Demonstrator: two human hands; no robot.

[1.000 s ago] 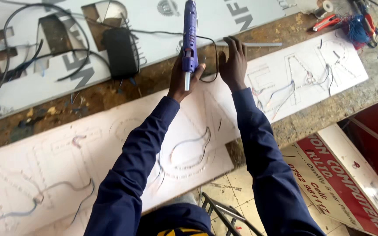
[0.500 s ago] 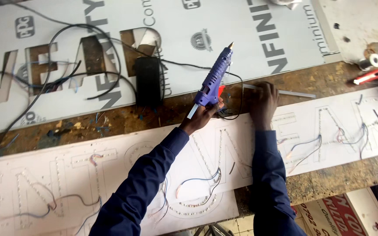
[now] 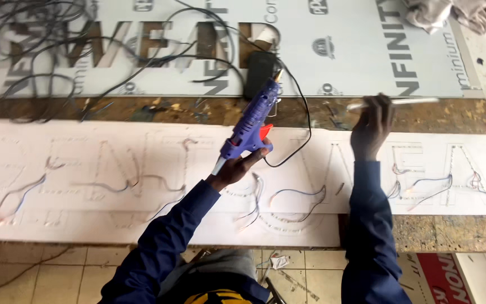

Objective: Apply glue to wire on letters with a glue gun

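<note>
Near to far: left hand [image 3: 233,169], grip clenched on glue gun [image 3: 250,124] handle over white board [image 3: 85,169]; light, rigid, hot tip, corded. Right hand [image 3: 371,126] pinches glue stick [image 3: 406,102], thin, waxy, above tabletop [image 3: 310,110].

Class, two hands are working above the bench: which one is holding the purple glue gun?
The left hand grips the purple plastic glue gun; the right hand holds a thin whitish glue stick.
</note>
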